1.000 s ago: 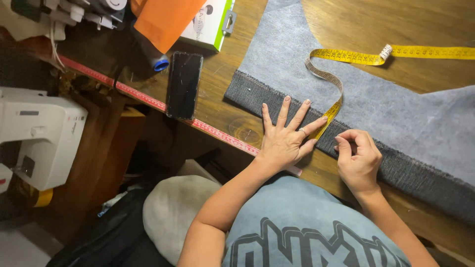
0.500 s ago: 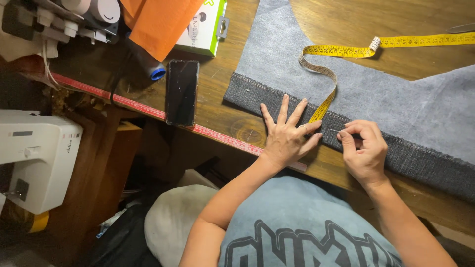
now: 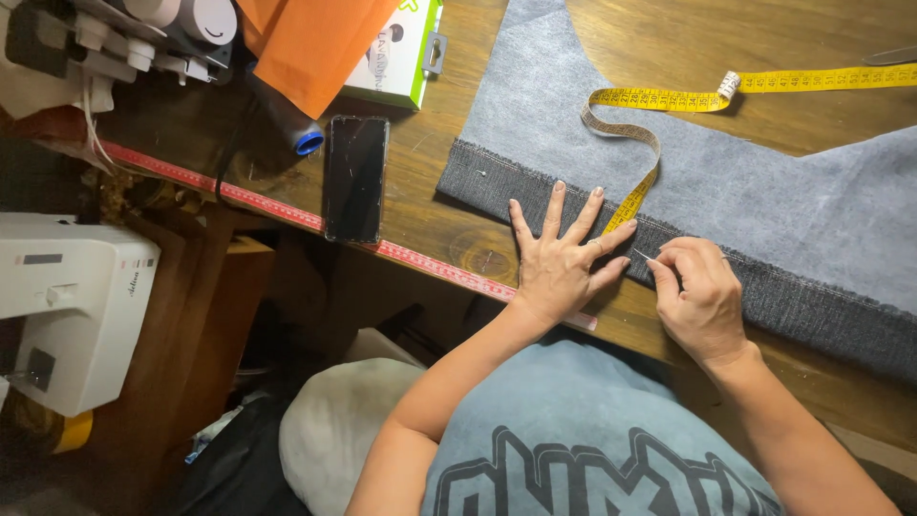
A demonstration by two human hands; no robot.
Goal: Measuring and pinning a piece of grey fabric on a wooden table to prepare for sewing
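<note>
Head view: the left hand [image 3: 557,266] lies flat, fingers spread, pinning the ribbed dark hem of the grey fabric panel [image 3: 726,191] on the scratched wooden table [image 3: 430,205]. The right hand [image 3: 702,301] pinches a thin pin [image 3: 642,255] beside the yellow measuring tape [image 3: 635,143]; most of the hem looks unpinned.

Wooden table [image 3: 669,38], red measuring strip [image 3: 287,205] along its edge. Lying on it: grey fabric piece [image 3: 764,191], yellow tape measure [image 3: 688,100], black phone [image 3: 355,178], green-white box [image 3: 401,53], orange sheet [image 3: 306,48].
</note>
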